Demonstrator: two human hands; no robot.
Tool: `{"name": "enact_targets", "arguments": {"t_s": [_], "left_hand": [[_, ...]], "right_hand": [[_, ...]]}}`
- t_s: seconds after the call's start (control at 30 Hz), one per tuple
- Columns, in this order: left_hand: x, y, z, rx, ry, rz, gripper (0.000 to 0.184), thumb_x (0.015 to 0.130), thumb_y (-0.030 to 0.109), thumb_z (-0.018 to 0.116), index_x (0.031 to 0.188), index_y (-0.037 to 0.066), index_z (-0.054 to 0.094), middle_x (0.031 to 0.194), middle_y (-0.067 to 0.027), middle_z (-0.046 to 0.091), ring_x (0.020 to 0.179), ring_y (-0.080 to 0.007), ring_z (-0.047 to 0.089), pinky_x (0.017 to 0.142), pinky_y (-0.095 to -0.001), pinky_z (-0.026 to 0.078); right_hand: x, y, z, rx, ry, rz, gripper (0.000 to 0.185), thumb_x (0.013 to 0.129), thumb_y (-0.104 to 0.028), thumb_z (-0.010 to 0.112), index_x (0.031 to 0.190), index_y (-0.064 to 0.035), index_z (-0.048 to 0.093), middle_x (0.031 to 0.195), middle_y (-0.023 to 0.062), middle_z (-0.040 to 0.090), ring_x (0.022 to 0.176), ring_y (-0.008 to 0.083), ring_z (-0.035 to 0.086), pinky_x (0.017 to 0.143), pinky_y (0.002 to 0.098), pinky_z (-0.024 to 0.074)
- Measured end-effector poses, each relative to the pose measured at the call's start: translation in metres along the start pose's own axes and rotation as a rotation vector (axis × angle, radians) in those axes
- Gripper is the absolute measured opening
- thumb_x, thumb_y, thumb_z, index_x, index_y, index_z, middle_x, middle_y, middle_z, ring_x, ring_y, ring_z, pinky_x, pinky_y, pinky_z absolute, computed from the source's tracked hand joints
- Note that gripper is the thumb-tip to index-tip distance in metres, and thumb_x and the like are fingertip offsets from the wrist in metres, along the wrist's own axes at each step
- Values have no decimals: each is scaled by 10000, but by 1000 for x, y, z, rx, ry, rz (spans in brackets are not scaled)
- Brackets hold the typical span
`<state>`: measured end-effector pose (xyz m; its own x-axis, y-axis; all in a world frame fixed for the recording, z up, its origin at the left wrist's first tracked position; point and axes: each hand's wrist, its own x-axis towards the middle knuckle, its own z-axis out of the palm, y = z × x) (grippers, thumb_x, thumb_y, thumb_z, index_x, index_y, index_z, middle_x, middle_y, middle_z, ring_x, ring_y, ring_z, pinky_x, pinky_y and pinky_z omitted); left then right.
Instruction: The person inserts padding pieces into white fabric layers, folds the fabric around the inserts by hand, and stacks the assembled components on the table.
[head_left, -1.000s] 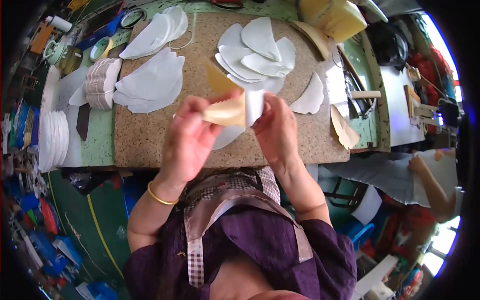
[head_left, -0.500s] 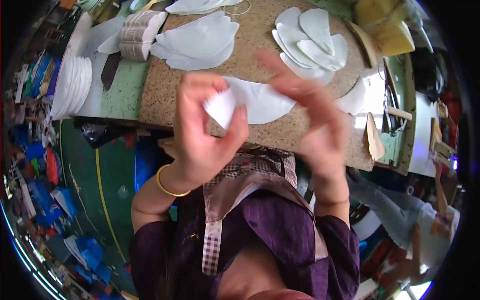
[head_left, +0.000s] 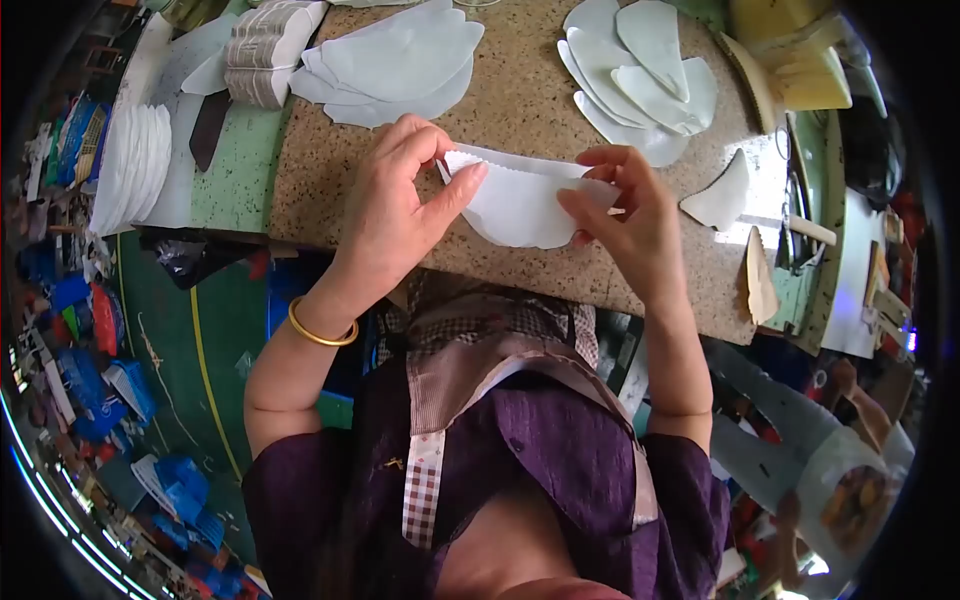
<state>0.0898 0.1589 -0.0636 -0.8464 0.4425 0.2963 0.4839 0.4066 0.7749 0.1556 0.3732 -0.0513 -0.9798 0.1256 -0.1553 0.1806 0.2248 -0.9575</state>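
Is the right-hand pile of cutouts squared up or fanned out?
Fanned out: the flat, pale, rounded sheet cutouts overlap at differing angles, edges showing.

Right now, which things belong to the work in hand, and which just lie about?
In the work:
- white, serrated-edged curved piece, held by left hand and right hand
- pale curved sheets fanned on the speckled brown board

Apparently lying about:
- chunky yellow block
- dark brown pointed strip
- pale stick

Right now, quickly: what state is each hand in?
Left hand: closed, pinching one end of a thin white curved piece with a zigzag edge.
Right hand: closed, pinching its other end.
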Motion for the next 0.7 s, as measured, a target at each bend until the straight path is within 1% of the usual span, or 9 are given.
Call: {"name": "enact_targets", "arguments": {"t_s": [0.1, 0.13, 0.23, 0.3, 0.33, 0.43, 0.57, 0.6, 0.7], "left_hand": [[-2, -5, 4, 41, -43, -49, 219, 785, 138, 696, 805, -10, 536, 781, -107, 515, 732, -243, 505, 670, -335, 423], [-3, -7, 5, 68, -49, -39, 226, 772, 139, 702, 801, -4, 530, 782, -105, 507, 740, -248, 504, 674, -339, 425], [-5, -10, 9, 226, -71, 16, 255, 733, 144, 718, 793, 14, 508, 789, -100, 482, 766, -258, 498, 687, -349, 432], [-7, -10, 14, 447, -80, 76, 285, 703, 150, 729, 790, 30, 487, 801, -95, 463, 786, -261, 491, 698, -355, 436], [-9, -9, 17, 470, -69, 78, 320, 704, 152, 733, 844, 43, 467, 814, -118, 439, 781, -296, 482, 687, -386, 419], [-12, -12, 17, 511, -18, 75, 324, 719, 157, 728, 877, 40, 470, 838, -132, 433, 778, -298, 476, 709, -393, 418], [17, -15, -24, 432, 63, 159, 328, 737, 138, 706, 981, 21, 520, 964, -149, 506, 900, -308, 533, 795, -378, 446], [28, -22, -32, 410, 23, 194, 302, 742, 118, 697, 978, 20, 535, 982, -138, 524, 922, -299, 540, 809, -367, 447], [48, -43, -50, 402, -85, 242, 218, 757, 60, 667, 950, 16, 576, 1004, -104, 573, 961, -270, 557, 835, -341, 451]], "right_hand": [[1, -4, 3, -123, -6, 50, 287, 792, -62, 688, 1046, -15, 563, 843, 72, 608, 599, 98, 604, 495, 212, 489], [1, -4, 4, -115, 2, 103, 286, 783, -83, 694, 1033, -24, 570, 842, 90, 612, 626, 146, 624, 502, 260, 495], [4, 16, 4, -302, 9, -100, 349, 769, -153, 720, 1045, -30, 546, 857, 124, 624, 674, 220, 639, 528, 334, 494], [-1, 13, 8, -633, 40, -172, 424, 743, -222, 742, 1062, -45, 526, 892, 140, 605, 680, 267, 630, 558, 373, 488], [-2, 11, 11, -795, 54, -209, 463, 730, -256, 754, 1070, -53, 515, 910, 148, 596, 683, 290, 626, 573, 393, 484], [2, -1, -1, -965, 147, -156, 515, 715, -316, 754, 1089, -77, 493, 957, 130, 550, 670, 307, 607, 595, 396, 483], [-6, -1, 5, -1026, 129, -438, 475, 712, -207, 742, 1109, -101, 504, 965, 77, 520, 845, 269, 587, 607, 369, 496], [-5, -4, 6, -1002, 104, -416, 457, 693, -151, 745, 1098, -111, 537, 990, 55, 527, 903, 237, 574, 630, 355, 501], [-4, 0, 0, -814, 149, -481, 357, 705, -116, 736, 1034, -100, 599, 1016, 42, 576, 901, 232, 599, 663, 338, 508]]}}
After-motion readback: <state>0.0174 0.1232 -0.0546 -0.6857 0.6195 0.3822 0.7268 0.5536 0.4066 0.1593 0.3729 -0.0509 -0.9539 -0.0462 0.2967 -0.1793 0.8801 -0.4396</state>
